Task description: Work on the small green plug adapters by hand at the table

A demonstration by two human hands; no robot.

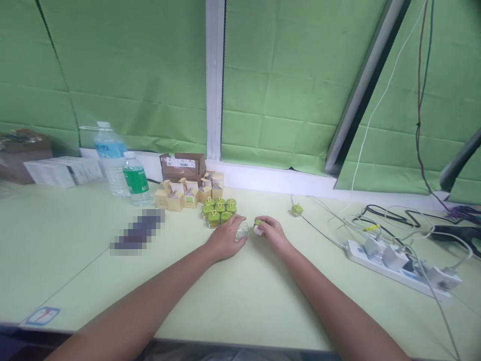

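On the pale green table (pixel 240 301), the left hand (pixel 225 239) curls around a small clear glass jar (pixel 242 231), and the right hand (pixel 271 231), just beside it, pinches a rounded green cap (pixel 257 223). Behind the left hand stands a tight cluster of green-lidded jars (pixel 219 210), with small tan cardboard boxes (pixel 190 193) behind them.

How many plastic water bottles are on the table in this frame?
2. The taller bottle with the blue label stands at the back left of the table; the shorter bottle with the green label stands just right of it and nearer the camera. None seems hidden.
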